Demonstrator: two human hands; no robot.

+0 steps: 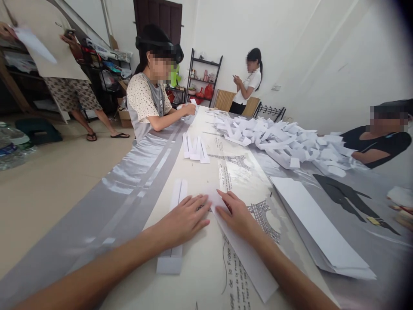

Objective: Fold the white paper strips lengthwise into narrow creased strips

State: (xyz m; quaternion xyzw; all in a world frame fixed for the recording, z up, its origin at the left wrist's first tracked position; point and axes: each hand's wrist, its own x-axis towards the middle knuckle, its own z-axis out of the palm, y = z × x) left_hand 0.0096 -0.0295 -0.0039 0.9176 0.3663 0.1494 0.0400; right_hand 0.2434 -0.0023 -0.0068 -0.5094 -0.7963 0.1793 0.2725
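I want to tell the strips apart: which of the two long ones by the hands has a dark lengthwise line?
The left strip, partly hidden behind the left hand. The right strip, under the right hand, shows no such line.

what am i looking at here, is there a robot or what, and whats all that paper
No robot: these are a person's bare hands, seen from a camera worn on that person's head, looking forward and down. The left hand lies flat, its fingertips on the far end of a long paper strip. The right hand touches the same strip; whether it grips is unclear. Under the left hand and wrist lies a folded strip. Around them on the table cover are more white paper and a big pile of pieces.
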